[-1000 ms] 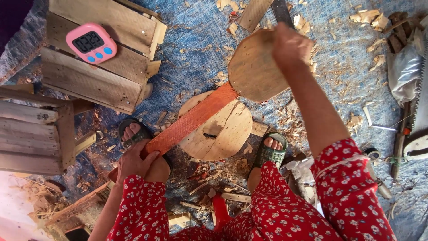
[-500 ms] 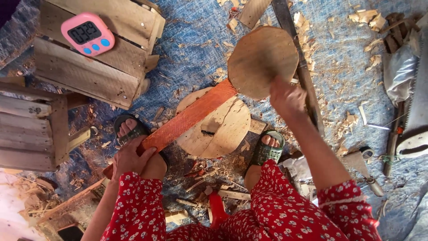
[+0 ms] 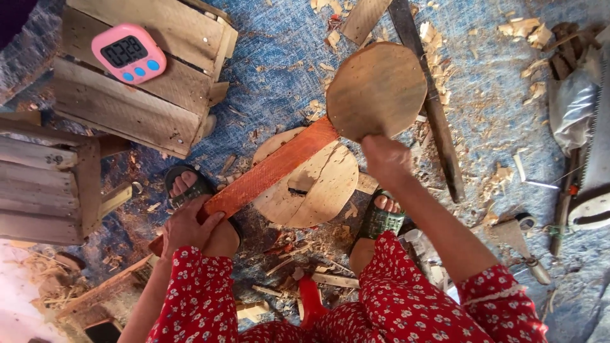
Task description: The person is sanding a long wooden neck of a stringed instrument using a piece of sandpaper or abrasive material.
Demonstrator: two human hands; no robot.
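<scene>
A long-handled wooden paddle (image 3: pixel 356 108) is held across a round chopping block (image 3: pixel 311 184): handle end gripped by the left hand (image 3: pixel 190 225), blade edge pinched by the right hand (image 3: pixel 384 159). A blue tarp (image 3: pixel 279 70) strewn with wood shavings (image 3: pixel 521 28) is spread beneath. A pink timer (image 3: pixel 128 53) is set on a wooden crate (image 3: pixel 140 108); a saw (image 3: pixel 594 171) is laid at the right edge.
</scene>
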